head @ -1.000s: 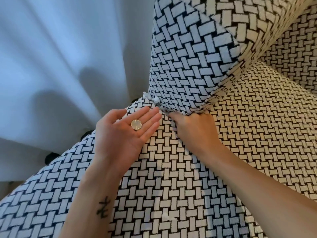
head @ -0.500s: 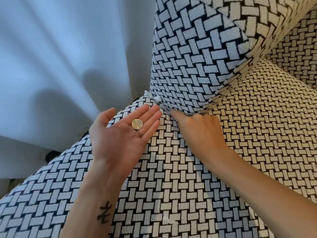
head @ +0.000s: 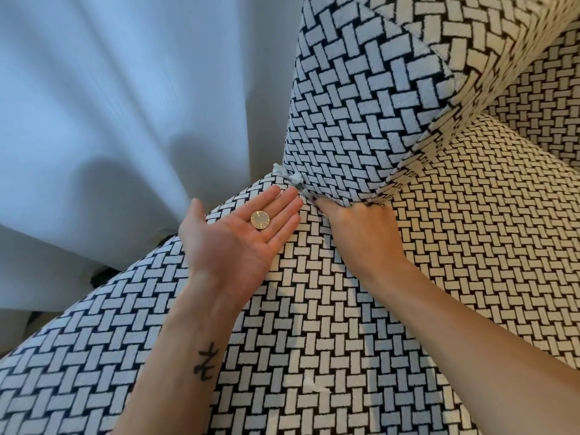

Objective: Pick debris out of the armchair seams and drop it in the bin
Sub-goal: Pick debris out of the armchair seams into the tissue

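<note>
The armchair [head: 314,309] is covered in black-and-white woven-pattern fabric. My left hand [head: 238,240] lies palm up and flat above the seat, with a gold coin [head: 260,220] resting on its fingers. My right hand [head: 361,233] reaches into the seam where the armrest [head: 361,105] meets the seat, palm down; its fingertips are hidden under the armrest edge. White crumpled scraps of debris [head: 293,175] stick out of that seam just beyond my left fingertips. Another small white scrap [head: 315,384] lies on the seat near me. No bin is in view.
A pale curtain [head: 125,120] hangs to the left, right against the armchair's side. The chair back [head: 549,98] rises at the far right. A dark strip of floor [head: 103,274] shows under the curtain's hem.
My right hand has slid a little left along the seam toward the white scraps. The left hand keeps the coin on its open palm, barely moved.
</note>
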Available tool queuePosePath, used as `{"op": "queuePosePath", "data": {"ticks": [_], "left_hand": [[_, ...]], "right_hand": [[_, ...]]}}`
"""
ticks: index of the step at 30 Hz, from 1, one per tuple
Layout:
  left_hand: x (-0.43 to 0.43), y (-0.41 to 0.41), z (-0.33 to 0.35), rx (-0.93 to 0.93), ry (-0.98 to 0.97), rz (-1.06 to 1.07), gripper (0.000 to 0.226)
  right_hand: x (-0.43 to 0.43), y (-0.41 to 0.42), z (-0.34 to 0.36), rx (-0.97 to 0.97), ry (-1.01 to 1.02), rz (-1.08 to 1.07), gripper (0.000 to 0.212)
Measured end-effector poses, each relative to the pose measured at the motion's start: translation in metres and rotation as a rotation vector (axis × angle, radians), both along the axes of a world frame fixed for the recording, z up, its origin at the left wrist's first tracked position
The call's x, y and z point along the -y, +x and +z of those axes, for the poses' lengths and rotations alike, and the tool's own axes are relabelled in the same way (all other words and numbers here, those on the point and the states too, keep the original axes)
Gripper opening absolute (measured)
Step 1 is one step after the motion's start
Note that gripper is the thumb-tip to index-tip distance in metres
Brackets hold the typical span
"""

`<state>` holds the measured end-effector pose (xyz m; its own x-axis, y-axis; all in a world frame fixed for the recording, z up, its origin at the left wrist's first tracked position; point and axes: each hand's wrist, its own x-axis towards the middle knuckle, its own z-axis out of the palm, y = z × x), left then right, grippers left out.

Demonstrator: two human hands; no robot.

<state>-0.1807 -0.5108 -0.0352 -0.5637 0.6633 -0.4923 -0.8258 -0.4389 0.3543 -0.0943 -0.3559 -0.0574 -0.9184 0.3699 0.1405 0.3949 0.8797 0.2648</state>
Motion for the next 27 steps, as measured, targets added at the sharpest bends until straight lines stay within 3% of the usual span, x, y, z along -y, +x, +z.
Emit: {"op": "queuePosePath", "data": {"ticks": [16, 27], "left_hand": [[-0.001, 0.000, -0.001, 0.001, 0.003, 0.030, 0.089], [-0.007, 0.007, 0.006, -0.005, -0.012, -0.050, 0.081]], "right_hand": [[-0.009, 0.015, 0.002, -0.088, -0.213, 0.117, 0.040], [-0.010, 0.050, 0.012, -0.284, -0.424, 0.150, 0.035]]}}
